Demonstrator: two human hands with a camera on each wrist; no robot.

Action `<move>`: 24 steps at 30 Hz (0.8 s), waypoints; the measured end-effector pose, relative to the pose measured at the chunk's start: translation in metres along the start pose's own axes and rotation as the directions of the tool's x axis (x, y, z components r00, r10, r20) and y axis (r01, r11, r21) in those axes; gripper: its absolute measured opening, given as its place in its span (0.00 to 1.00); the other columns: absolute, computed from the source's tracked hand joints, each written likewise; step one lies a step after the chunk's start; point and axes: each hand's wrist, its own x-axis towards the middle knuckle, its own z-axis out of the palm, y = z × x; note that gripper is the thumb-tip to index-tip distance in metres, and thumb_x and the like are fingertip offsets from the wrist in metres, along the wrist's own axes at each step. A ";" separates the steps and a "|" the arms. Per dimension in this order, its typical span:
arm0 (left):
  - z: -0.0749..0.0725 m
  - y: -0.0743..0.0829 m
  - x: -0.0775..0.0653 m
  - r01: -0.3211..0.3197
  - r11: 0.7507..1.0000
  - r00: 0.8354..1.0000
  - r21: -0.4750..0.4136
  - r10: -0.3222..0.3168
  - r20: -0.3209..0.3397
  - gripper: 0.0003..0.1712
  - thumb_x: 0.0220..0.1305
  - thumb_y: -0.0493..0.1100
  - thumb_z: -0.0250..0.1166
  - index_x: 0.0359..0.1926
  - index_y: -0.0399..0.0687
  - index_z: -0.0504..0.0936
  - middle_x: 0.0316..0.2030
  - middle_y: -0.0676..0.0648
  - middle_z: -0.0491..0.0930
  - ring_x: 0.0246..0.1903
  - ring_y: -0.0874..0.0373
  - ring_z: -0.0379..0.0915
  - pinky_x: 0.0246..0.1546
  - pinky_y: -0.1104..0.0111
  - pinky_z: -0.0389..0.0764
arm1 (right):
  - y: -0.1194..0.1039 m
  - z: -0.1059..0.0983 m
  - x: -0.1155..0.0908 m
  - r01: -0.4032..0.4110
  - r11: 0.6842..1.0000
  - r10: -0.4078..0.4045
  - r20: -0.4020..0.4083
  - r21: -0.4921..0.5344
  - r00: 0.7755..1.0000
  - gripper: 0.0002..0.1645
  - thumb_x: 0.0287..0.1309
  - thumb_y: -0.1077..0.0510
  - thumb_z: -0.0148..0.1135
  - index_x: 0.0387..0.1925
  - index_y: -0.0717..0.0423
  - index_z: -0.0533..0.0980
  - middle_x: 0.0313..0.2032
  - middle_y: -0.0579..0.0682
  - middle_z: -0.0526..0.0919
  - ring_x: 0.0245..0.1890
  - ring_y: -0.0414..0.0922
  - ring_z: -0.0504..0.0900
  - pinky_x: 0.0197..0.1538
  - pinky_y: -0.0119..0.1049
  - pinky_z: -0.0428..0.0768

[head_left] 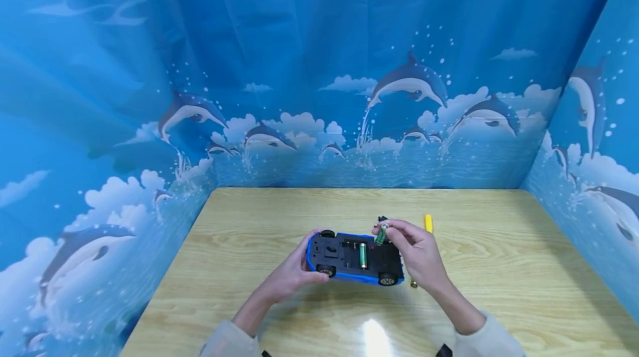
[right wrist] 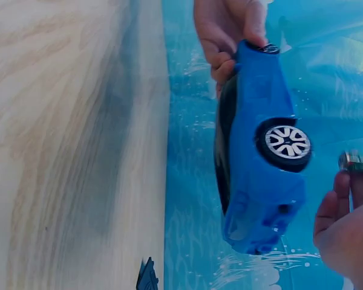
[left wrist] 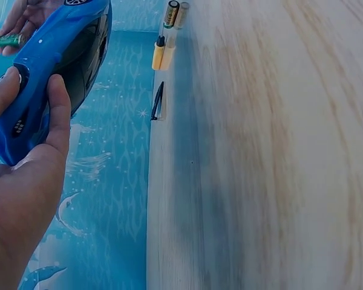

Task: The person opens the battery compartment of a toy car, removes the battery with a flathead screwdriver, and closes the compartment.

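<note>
Upside-down, the car (head_left: 350,264) stretches left-right, front unclear, hands (head_left: 421,251) gripping it and a battery (head_left: 381,236).

Wide on the left, tight on the right
My left hand (head_left: 293,274) could pass over the table (head_left: 224,257) beside the car (head_left: 344,263). A yellow stick (head_left: 428,223) and a loose battery (head_left: 414,284) lie near my right hand (head_left: 418,250), and a blue sheet (head_left: 309,41) blocks the far side.

I'm facing blue curtains (head_left: 309,30) hanging in soft folds and flanking me left and right; printed dolphins (head_left: 411,75) are leaping among white clouds (head_left: 292,125) and water (head_left: 284,171). I'm looking down on a pale wooden table (head_left: 504,274), its grain (head_left: 269,207) running in waves, where a white glare (head_left: 376,338) is shining near me.
</note>
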 end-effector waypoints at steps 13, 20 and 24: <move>-0.006 0.003 -0.003 -0.012 1.000 1.000 -0.021 0.011 -0.019 0.58 0.59 0.26 0.68 0.82 0.54 0.47 0.72 0.29 0.58 0.58 0.40 0.76 0.56 0.57 0.84 | -0.004 -0.028 -0.014 -0.256 0.965 0.261 -0.181 0.049 0.948 0.17 0.74 0.58 0.61 0.54 0.68 0.80 0.43 0.49 0.89 0.47 0.40 0.85 0.56 0.28 0.83; -0.008 0.004 -0.004 -0.015 0.999 1.000 -0.032 0.014 -0.024 0.59 0.59 0.24 0.67 0.83 0.51 0.44 0.72 0.28 0.59 0.58 0.41 0.76 0.57 0.58 0.84 | 0.003 -0.042 -0.020 -0.259 0.952 0.286 -0.180 0.161 0.941 0.13 0.71 0.64 0.62 0.54 0.64 0.80 0.45 0.51 0.88 0.46 0.41 0.85 0.54 0.27 0.83; -0.008 0.004 -0.005 -0.013 0.999 0.999 -0.037 0.012 -0.030 0.60 0.59 0.24 0.68 0.83 0.52 0.44 0.72 0.28 0.59 0.58 0.41 0.76 0.56 0.58 0.84 | 0.007 -0.050 -0.025 -0.272 0.937 0.313 -0.185 0.218 0.932 0.11 0.70 0.66 0.62 0.52 0.62 0.81 0.44 0.49 0.89 0.45 0.39 0.85 0.52 0.28 0.84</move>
